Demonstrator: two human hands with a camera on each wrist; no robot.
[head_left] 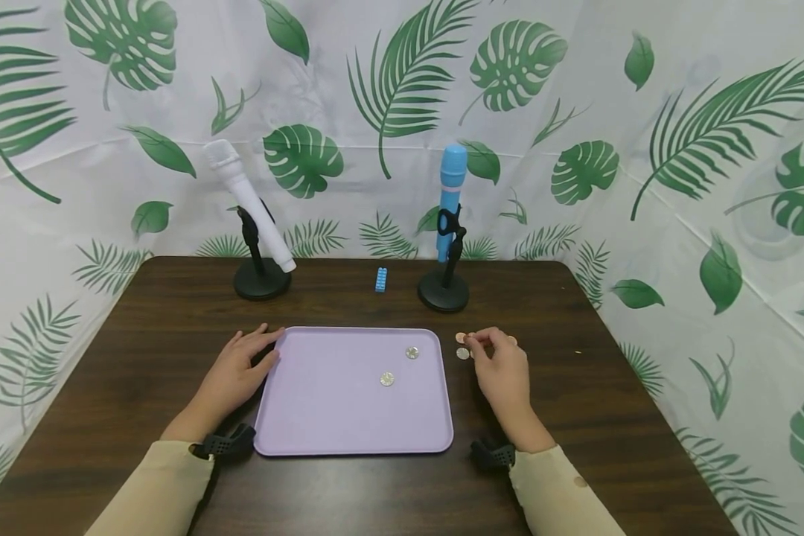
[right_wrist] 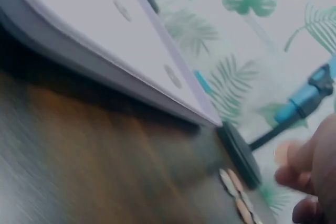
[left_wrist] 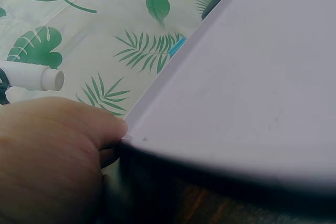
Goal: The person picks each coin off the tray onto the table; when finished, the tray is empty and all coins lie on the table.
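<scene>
A lilac tray (head_left: 321, 417) lies on the table with two silver coins (head_left: 387, 379) in it. My left hand (head_left: 237, 372) rests at its upper left edge, fingers spread and fingertips right at the rim. To the right of the tray, my right hand (head_left: 502, 372) is over a small group of copper and silver coins (head_left: 463, 353), partly covering them. In the right wrist view, the thumb and fingers pinch a copper coin (right_wrist: 282, 153) above the table. Other coins (right_wrist: 240, 211) lie below that hand.
At the back left, a white microphone (head_left: 248, 193) leans in a black stand (head_left: 261, 280). A blue microphone (head_left: 452, 179) stands upright in another black stand (head_left: 444, 292) at the back right. Between them lies a small blue toy brick (head_left: 381, 280). A leaf-patterned cloth (head_left: 415, 201) hangs behind the table.
</scene>
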